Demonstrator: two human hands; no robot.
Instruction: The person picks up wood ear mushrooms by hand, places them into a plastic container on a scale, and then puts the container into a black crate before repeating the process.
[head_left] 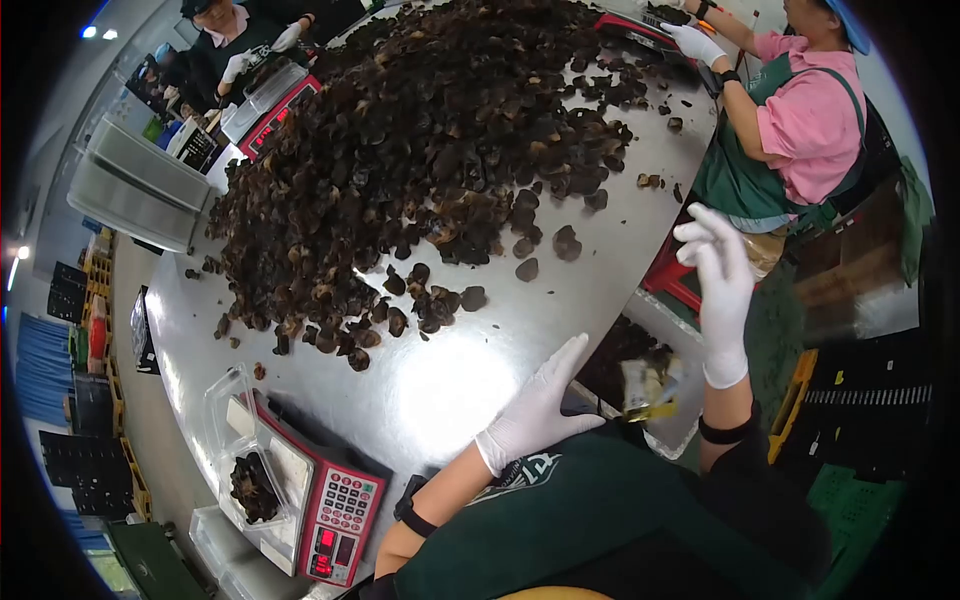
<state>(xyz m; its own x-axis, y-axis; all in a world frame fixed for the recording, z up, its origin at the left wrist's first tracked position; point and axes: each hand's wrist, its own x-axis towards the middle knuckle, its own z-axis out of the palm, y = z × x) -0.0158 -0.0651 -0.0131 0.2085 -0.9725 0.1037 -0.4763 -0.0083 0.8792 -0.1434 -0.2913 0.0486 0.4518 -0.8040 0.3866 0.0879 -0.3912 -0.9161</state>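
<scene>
My gloved left hand (pixel 540 412) rests at the table's near edge, fingers stretched out and thumb apart, with nothing seen in it. My gloved right hand (pixel 722 300) is raised right of the edge, its fingers loosely bent and apart, and it looks free of any object. Below it, a blurred gold-and-white packet (pixel 648 388) appears over a white bin (pixel 675 335) with dark pieces inside. A large heap of dark, dried, fungus-like pieces (pixel 400 150) covers much of the steel table (pixel 450 390). Loose pieces lie along the heap's near side.
At the lower left stands a red-and-white scale (pixel 340 505) bearing an open clear plastic box (pixel 280 485) with dark pieces. Stacked clear tubs (pixel 140 185) stand at the left. Two co-workers work across the table and at right, near another scale (pixel 275 120).
</scene>
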